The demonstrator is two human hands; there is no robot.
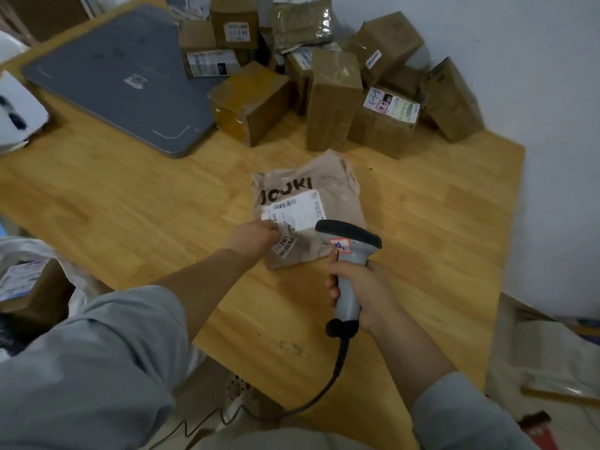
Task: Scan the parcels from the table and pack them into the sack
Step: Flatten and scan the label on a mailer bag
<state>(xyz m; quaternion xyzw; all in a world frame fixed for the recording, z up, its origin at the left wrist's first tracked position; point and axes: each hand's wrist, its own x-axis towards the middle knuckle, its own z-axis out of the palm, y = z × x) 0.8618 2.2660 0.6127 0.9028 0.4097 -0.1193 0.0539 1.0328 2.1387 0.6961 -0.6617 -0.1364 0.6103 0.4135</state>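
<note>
The right hand (367,287) has its fingers curled round a grey handheld barcode scanner (349,235), whose head is just over the near edge of a crumpled beige mailer bag (328,190) on the wooden surface (130,206). The left hand (255,237) pinches the bag's near-left edge. The white label (295,207) faces up just ahead of the scanner. Print reads roughly "JOOKI", and a sticker reads "2401".

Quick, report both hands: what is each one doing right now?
Left hand: pinches the near edge of the beige mailer bag on the table.
Right hand: grips the handle of the barcode scanner, aimed at the bag.
</note>
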